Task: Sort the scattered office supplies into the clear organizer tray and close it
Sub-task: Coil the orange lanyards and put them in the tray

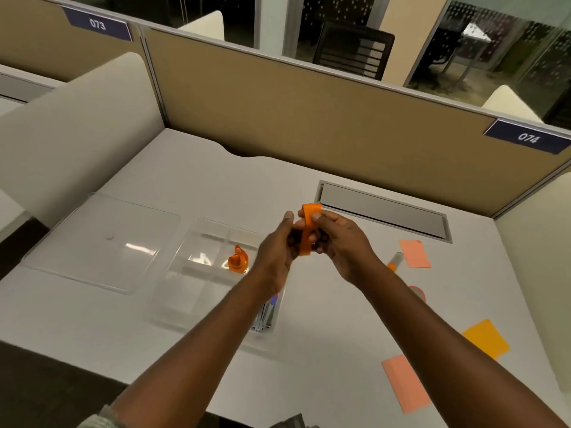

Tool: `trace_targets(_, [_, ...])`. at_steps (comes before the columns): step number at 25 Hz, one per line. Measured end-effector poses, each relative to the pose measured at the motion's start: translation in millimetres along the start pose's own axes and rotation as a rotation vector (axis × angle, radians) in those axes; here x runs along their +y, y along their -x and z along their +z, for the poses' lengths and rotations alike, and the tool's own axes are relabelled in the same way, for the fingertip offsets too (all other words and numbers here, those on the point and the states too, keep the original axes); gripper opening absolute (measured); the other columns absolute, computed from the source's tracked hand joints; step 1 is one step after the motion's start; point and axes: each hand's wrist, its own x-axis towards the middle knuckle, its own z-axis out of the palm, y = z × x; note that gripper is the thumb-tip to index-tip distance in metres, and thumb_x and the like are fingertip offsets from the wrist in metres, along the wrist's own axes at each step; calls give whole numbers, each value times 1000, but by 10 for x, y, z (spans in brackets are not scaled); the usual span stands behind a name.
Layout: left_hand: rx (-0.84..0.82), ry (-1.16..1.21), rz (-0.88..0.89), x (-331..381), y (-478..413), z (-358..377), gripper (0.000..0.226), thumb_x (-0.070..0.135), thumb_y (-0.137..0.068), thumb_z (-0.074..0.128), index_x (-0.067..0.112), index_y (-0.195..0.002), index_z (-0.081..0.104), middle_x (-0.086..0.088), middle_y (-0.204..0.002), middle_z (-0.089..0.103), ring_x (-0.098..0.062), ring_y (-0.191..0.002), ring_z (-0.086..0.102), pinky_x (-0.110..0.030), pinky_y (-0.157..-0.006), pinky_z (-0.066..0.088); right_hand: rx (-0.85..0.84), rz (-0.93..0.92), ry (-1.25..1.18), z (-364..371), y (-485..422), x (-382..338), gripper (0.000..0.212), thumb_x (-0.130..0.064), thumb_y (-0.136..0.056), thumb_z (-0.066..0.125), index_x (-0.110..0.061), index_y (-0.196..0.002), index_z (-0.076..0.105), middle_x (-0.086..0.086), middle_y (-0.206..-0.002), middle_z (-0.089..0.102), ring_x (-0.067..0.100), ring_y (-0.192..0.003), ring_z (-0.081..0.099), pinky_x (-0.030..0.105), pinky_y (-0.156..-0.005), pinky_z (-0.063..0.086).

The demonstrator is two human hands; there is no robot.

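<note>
Both hands meet above the desk's middle around an orange strap. My right hand pinches its upper loop between thumb and fingers. My left hand curls round its lower part. The clear organizer tray stands open to the left of my hands, with a rolled orange strap in one far compartment and several pens along its right side, partly hidden by my left forearm. The tray's clear lid lies flat further left.
On the right of the desk lie pink sticky notes, an orange sticky note, a marker and a red-rimmed round item half hidden by my right forearm. A cable hatch sits behind; partitions enclose the desk.
</note>
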Motion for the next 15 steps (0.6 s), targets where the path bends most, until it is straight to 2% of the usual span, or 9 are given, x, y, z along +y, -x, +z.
trace_targets(3, [45,-180,-51,-106,74,-37,38,38,-101,49,10,-120,66,-12,-104,73,-26,-93,70,-37,-87,57,155,44,82,103,-113,129,24,-30,-101,52,-18,-113,70,0,-102,77,17,-83,68,25,-62,49])
trace_targets(5, [99,-249,-74,-134,96,-117,29,30,-98,57,11,-117,67,-13,-101,71,-27,-89,68,-41,-88,58,249,-30,369,140,-194,298,21,-31,-98,58,-21,-110,72,-4,-99,77,14,-86,69,25,-67,51])
trace_targets(6, [133,-289,-75,-135,92,-177,24,28,-96,60,12,-112,68,-12,-100,71,-26,-88,69,-39,-85,59,256,-95,570,150,-225,391,22,-31,-97,60,-19,-111,73,-5,-99,76,13,-86,68,23,-70,51])
trace_targets(8, [226,-311,-77,-90,65,-327,9,21,-93,64,17,-101,67,-8,-97,70,-23,-86,70,-33,-76,60,148,-176,904,215,-256,548,21,-30,-96,62,-19,-109,74,-7,-92,74,9,-78,63,18,-67,45])
trace_targets(9, [252,-288,-80,-57,50,-407,7,15,-92,64,18,-98,65,-8,-96,70,-22,-85,70,-32,-74,60,58,-172,987,255,-260,600,18,-27,-97,60,-19,-103,75,-9,-85,71,7,-73,60,20,-65,42])
trace_targets(11, [243,-280,-80,-9,10,-574,15,4,-90,61,16,-98,63,-9,-92,68,-19,-78,69,-32,-68,60,-94,-78,987,342,-255,661,21,-19,-98,52,-17,-94,73,-13,-75,67,4,-71,59,26,-65,42])
trace_targets(15, [165,-432,-28,10,-87,-935,21,-4,-87,57,12,-96,67,-9,-94,68,-20,-82,64,-32,-68,58,-155,153,585,474,-287,769,34,-24,-103,41,-5,-92,67,2,-79,69,10,-69,61,27,-65,51])
